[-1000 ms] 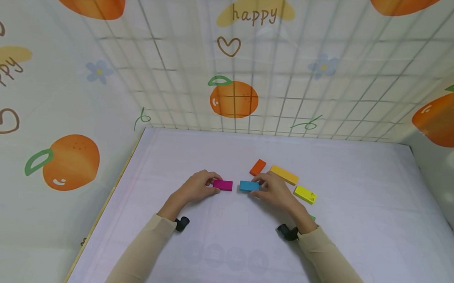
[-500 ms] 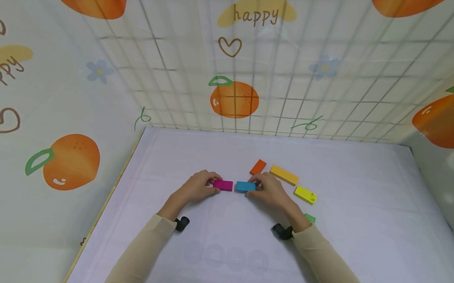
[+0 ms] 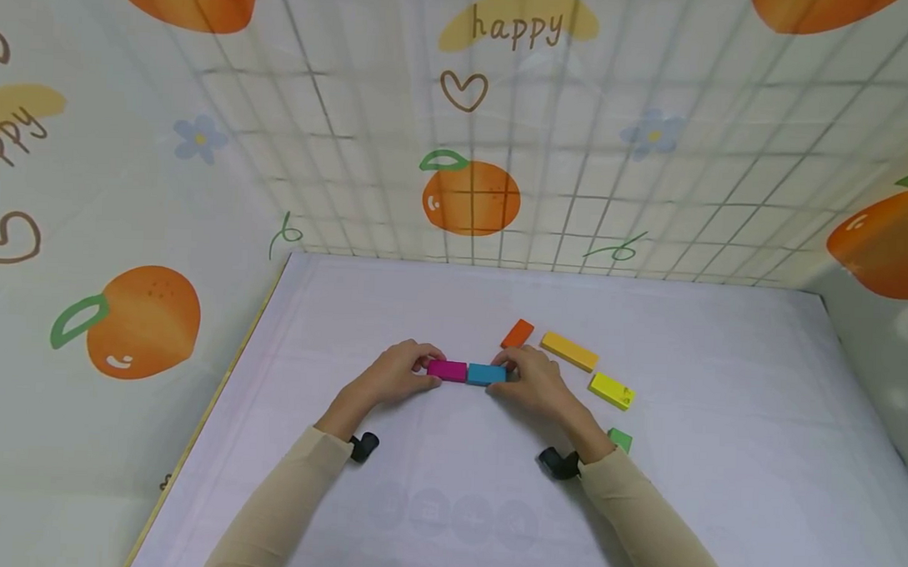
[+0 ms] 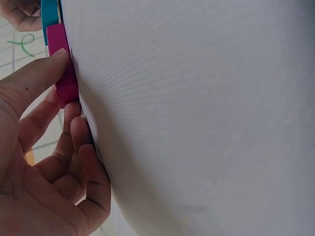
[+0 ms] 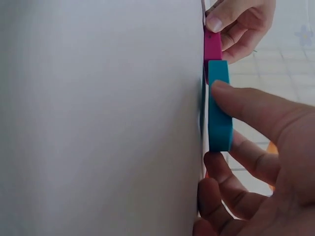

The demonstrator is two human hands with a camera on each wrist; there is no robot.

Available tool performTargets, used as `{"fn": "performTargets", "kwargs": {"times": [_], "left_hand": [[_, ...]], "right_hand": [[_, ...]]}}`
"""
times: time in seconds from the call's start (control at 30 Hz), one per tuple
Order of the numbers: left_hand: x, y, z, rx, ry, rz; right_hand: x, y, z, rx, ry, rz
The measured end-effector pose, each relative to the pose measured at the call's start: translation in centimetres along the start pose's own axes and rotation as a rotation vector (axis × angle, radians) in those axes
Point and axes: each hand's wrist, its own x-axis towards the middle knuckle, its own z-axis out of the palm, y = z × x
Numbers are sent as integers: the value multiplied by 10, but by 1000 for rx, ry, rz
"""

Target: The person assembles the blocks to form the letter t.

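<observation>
Near the middle of the white table, my left hand [image 3: 400, 372] pinches a magenta block [image 3: 448, 371] at its left end. From the other side my right hand [image 3: 533, 382] holds a blue block [image 3: 487, 375] between thumb and fingers. The two blocks lie end to end in the head view, with hardly any space between them. In the right wrist view, the thumb lies along the side of the blue block [image 5: 219, 123], and a thin gap shows between that block and the table. The left thumb presses the magenta block [image 4: 63, 81] in the left wrist view.
Behind and beside the right hand lie an orange block [image 3: 517, 333], a longer amber block [image 3: 569, 352], a yellow block [image 3: 611, 391] and a green block [image 3: 619, 440], which the right forearm partly covers. A printed curtain [image 3: 382, 189] hangs at the table's back edge.
My right hand has carried the blue block left until its end came up to the magenta block. The left hand and magenta block have stayed in place. More of the green block shows.
</observation>
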Motion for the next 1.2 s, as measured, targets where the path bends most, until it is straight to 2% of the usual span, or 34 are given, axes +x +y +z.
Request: {"fn": "performTargets", "kwargs": {"times": [0.37,0.7,1.2], "left_hand": [[1,2,-2,-6,-14,-20],[1,0,-2,-15,-15,-11],[2,-1,-1,-12,-23,-15]], "right_hand": [[4,-3,2,-22,-6,26],[6,-6,3,-69,-22,54],[5,-6,4,-82,-25,50]]}}
